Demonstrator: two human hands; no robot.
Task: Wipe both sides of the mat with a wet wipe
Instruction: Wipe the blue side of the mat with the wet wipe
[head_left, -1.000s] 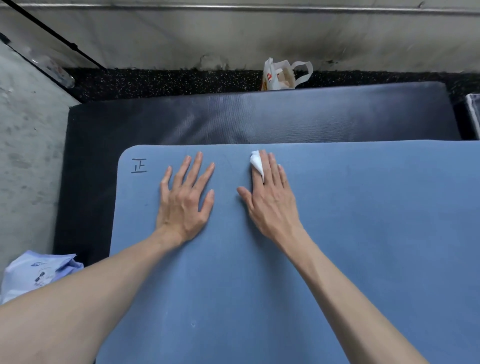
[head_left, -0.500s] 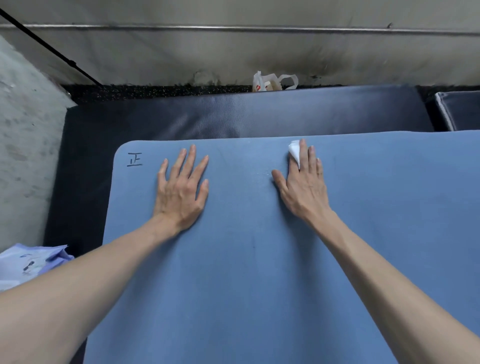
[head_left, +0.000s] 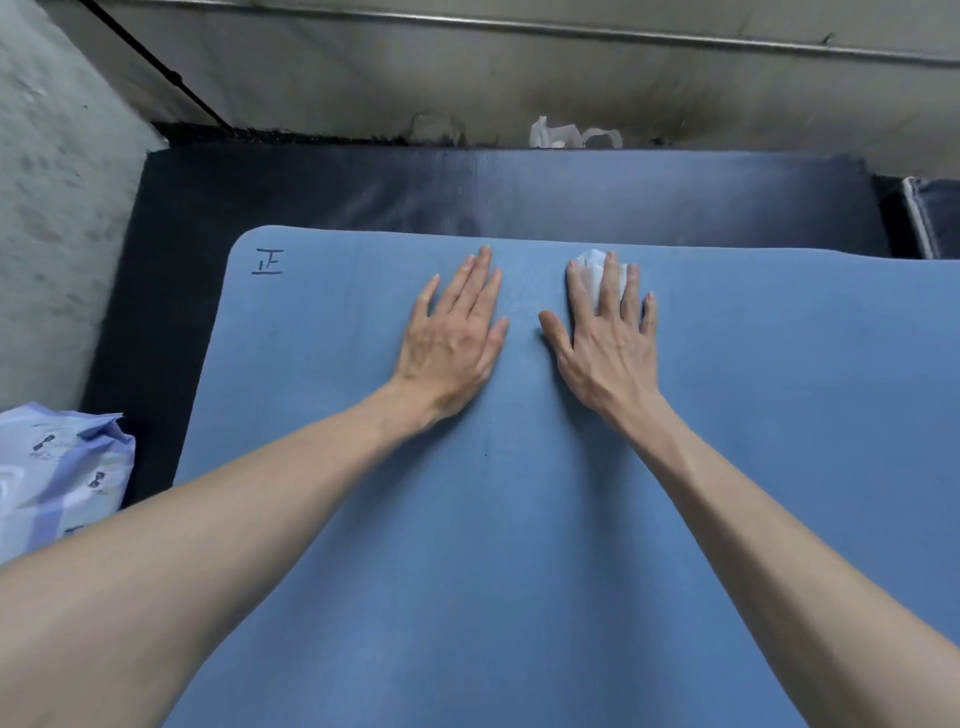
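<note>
A blue mat (head_left: 519, 545) lies flat and fills most of the head view, with a hand-written mark (head_left: 268, 261) at its far left corner. My left hand (head_left: 452, 338) rests flat on it, fingers straight and spread. Just to its right, my right hand (head_left: 608, 338) presses a crumpled white wet wipe (head_left: 591, 273) against the mat under straight fingers, close to the far edge. Only the part of the wipe between and beyond my fingers shows.
Under the blue mat lies a thick dark pad (head_left: 467, 192) reaching to the wall. A white plastic bag (head_left: 566, 135) sits behind it. A pale blue wipe packet (head_left: 57, 478) lies at the left, beside a concrete ledge (head_left: 52, 208).
My right hand with the wipe swept right along the far edge, then came back left, close beside my left hand. My left hand stayed flat on the mat.
</note>
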